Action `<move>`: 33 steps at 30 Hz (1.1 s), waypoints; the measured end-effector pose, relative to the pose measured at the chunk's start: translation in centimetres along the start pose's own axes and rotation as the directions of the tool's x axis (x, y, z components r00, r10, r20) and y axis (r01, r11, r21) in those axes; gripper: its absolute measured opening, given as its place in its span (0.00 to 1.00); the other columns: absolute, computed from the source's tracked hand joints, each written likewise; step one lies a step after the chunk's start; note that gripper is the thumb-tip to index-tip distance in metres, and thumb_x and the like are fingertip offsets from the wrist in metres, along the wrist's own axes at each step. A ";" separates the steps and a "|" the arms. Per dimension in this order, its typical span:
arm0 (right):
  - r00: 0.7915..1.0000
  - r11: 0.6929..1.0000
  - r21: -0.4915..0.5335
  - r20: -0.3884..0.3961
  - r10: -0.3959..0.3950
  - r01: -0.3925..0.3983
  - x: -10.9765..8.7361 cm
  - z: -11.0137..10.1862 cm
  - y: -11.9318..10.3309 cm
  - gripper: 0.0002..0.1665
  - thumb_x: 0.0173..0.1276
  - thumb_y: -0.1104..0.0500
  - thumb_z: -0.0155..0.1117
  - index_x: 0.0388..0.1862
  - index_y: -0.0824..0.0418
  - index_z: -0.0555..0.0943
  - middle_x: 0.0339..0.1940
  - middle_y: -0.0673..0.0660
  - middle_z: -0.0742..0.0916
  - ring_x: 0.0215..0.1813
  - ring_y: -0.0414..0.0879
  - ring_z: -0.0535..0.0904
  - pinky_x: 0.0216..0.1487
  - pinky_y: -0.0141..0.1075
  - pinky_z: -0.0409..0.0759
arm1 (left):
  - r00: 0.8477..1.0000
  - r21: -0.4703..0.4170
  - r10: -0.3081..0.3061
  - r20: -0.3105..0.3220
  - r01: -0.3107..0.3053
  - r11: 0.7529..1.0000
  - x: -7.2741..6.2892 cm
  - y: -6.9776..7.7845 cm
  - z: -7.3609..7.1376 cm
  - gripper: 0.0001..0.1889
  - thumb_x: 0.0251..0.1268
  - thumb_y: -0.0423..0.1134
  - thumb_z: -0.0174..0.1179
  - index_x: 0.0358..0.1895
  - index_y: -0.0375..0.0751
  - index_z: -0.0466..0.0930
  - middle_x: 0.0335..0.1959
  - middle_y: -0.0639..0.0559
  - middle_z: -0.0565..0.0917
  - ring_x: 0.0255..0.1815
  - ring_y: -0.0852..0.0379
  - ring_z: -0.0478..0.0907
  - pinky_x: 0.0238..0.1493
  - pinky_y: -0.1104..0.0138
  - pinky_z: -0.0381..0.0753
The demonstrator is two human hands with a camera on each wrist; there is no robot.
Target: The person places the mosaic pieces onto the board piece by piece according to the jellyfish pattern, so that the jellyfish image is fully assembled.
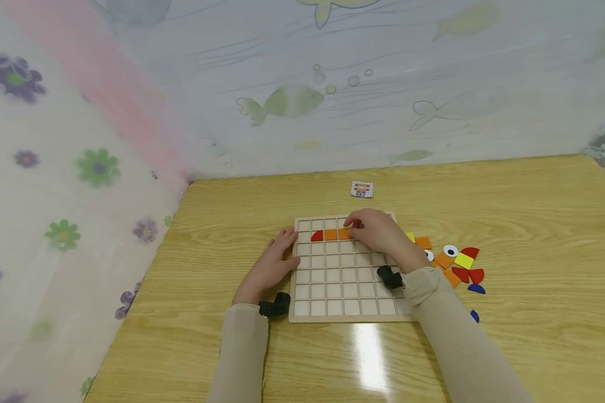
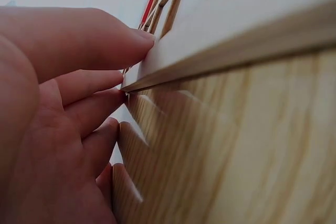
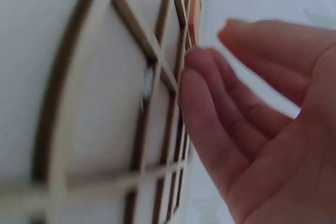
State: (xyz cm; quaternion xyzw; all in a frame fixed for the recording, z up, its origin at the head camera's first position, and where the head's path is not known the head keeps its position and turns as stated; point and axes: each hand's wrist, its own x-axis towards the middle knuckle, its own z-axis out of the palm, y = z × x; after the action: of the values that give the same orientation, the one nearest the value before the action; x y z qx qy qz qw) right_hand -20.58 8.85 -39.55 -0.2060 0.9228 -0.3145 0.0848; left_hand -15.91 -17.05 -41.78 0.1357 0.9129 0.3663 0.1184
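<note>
A wooden grid board [image 1: 317,320] with square cells lies on the table. One upper row holds a red quarter-round tile [image 1: 317,236], an orange square tile [image 1: 330,235] and a second orange square tile [image 1: 344,234]. My right hand [image 1: 378,232] reaches over the board, fingertips at that second orange tile; in the right wrist view, its bent fingers [image 3: 205,77] show a gap and no tile between them. My left hand [image 1: 272,263] rests against the board's left edge, its thumb [image 2: 121,40] on the wooden rim and its other fingers spread along the side.
Right of the board lie loose tiles: red pieces [image 1: 476,276], a yellow square [image 1: 464,261], white eye discs [image 1: 451,251], orange pieces [image 1: 423,242] and blue pieces [image 1: 476,289]. A small picture card [image 1: 362,189] lies behind the board. A patterned wall [image 1: 282,151] borders the table [image 1: 544,235].
</note>
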 end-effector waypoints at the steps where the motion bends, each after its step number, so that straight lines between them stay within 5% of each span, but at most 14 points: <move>1: 1.000 1.000 0.011 0.001 -0.001 0.001 -0.2 -0.2 0.0 0.12 0.63 0.58 0.55 0.45 0.58 0.79 0.35 0.52 0.81 0.37 0.46 0.74 0.41 0.40 0.72 | 1.000 -0.002 -0.001 0.001 0.001 1.000 0.0 0.0 0.0 0.31 0.64 0.39 0.50 0.69 0.44 0.50 0.70 0.55 0.47 0.70 0.59 0.36 0.67 0.63 0.33; 8: 1.000 0.999 0.040 -0.010 -0.024 0.024 -1.1 -1.3 1.1 0.12 0.62 0.56 0.57 0.44 0.55 0.79 0.35 0.50 0.81 0.38 0.45 0.75 0.42 0.40 0.72 | 1.000 0.009 0.016 0.002 -0.016 1.000 0.2 -0.1 0.1 0.31 0.64 0.39 0.51 0.69 0.43 0.50 0.70 0.53 0.47 0.70 0.58 0.36 0.67 0.62 0.33; 25: 0.989 0.981 0.131 -0.006 0.148 -0.146 -4.9 -4.5 5.0 0.18 0.66 0.53 0.52 0.52 0.56 0.76 0.47 0.57 0.79 0.44 0.50 0.74 0.43 0.44 0.72 | 1.000 0.016 0.007 -0.030 -0.007 1.000 0.3 0.1 -0.1 0.30 0.62 0.37 0.50 0.68 0.43 0.54 0.70 0.52 0.50 0.70 0.57 0.39 0.67 0.63 0.36; 33: 0.988 0.987 0.071 -0.033 0.148 -0.145 -6.3 -5.9 6.7 0.18 0.66 0.53 0.53 0.50 0.60 0.77 0.46 0.60 0.80 0.45 0.53 0.74 0.46 0.48 0.71 | 0.999 0.024 -0.016 -0.031 0.017 1.000 0.2 0.2 -0.1 0.30 0.62 0.37 0.50 0.68 0.44 0.55 0.70 0.53 0.50 0.70 0.58 0.39 0.67 0.64 0.36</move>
State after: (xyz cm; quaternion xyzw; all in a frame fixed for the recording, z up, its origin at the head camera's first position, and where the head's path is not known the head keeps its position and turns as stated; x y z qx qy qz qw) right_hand -18.74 19.62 -38.89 -0.1285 0.9255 -0.3429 0.0968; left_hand -16.08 -16.92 -41.64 0.1241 0.9200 0.3565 0.1057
